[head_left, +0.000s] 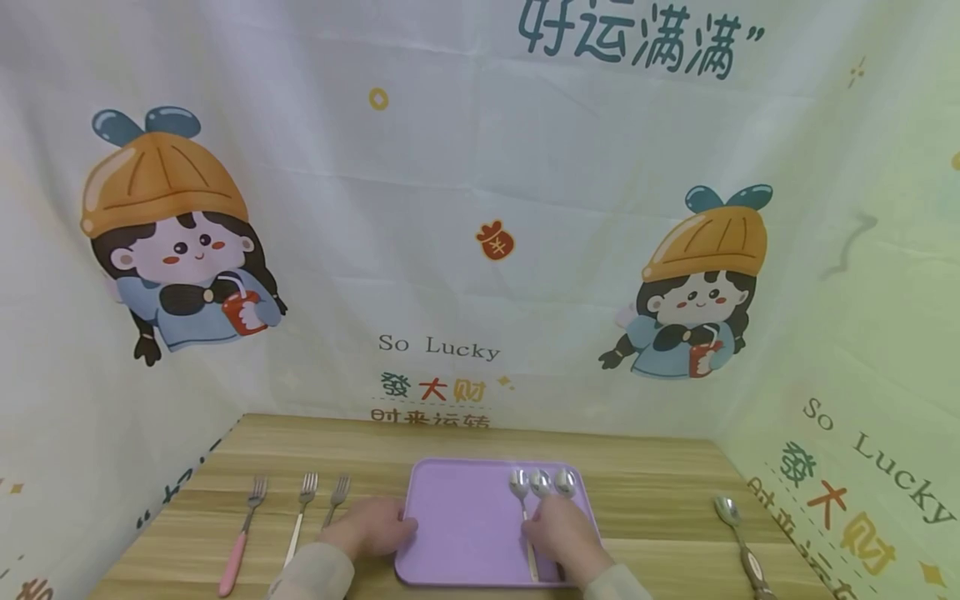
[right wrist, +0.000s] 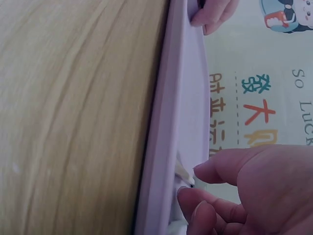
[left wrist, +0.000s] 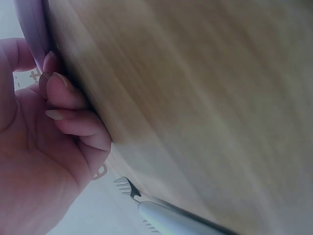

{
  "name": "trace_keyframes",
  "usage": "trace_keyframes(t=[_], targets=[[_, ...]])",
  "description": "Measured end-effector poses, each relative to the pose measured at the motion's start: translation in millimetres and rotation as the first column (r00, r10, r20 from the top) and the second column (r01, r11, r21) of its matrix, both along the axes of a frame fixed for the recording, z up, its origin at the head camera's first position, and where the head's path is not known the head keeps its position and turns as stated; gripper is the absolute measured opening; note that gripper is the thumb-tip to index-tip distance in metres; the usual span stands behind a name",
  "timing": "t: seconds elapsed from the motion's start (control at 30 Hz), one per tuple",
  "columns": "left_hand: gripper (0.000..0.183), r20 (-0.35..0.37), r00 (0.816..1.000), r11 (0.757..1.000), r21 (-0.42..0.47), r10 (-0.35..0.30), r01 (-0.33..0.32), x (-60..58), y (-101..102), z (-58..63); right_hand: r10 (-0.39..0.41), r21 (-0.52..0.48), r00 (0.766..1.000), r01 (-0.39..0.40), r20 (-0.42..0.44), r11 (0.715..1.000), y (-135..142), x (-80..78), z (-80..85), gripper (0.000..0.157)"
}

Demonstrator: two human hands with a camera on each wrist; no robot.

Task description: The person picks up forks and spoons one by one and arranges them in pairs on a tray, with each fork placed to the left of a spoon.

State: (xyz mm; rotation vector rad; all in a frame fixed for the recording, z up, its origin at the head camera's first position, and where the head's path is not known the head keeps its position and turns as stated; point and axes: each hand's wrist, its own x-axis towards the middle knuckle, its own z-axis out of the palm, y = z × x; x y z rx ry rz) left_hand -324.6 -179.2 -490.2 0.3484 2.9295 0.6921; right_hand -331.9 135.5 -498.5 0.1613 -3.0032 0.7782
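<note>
A shallow purple tray (head_left: 457, 525) lies on the wooden table, with three metal spoons (head_left: 566, 482) side by side near its right edge, bowls toward the back. My left hand (head_left: 372, 527) grips the tray's left rim, thumb on top and fingers curled at the side, as the left wrist view shows. Over the spoons' handles hangs my right hand (head_left: 564, 533), hiding most of them. Its thumb and forefinger pinch at a pale spoon handle (right wrist: 182, 171) in the right wrist view. The leftmost spoon (head_left: 520, 485) shows nearly its full length beside that thumb.
Left of the tray lie three forks: a pink-handled fork (head_left: 242, 533), a pale-handled fork (head_left: 302, 508) and another fork (head_left: 339, 493) partly behind my left hand. A brown-handled spoon (head_left: 738, 533) lies at the far right. A printed cloth (head_left: 450, 167) hangs around the table's back and sides.
</note>
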Motion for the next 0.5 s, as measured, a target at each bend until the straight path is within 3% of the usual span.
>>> trace_keyframes(t=[0.1,0.23,0.33,0.5], targets=[[0.024,0.000,1.000,1.000,0.010,-0.002,0.002,-4.5,-1,-6.0,0.004,-0.061,0.999,-0.006,-0.034,0.998,2,13.8,15.9,0.017],[0.030,-0.014,1.000,1.000,-0.002,-0.005,0.005,-14.9,-5,-20.7,0.003,-0.060,0.999,-0.005,-0.045,0.998,10,23.1,28.3,0.017],[0.034,-0.037,0.999,1.000,-0.016,-0.019,0.018,-22.7,-8,-32.6,-0.013,-0.064,0.999,0.011,-0.038,0.998,18,25.7,32.8,0.017],[0.036,-0.043,0.999,0.999,-0.022,-0.030,0.030,-29.9,-12,-41.2,-0.034,-0.097,0.999,0.031,-0.028,0.995,33,28.8,37.9,0.017]])
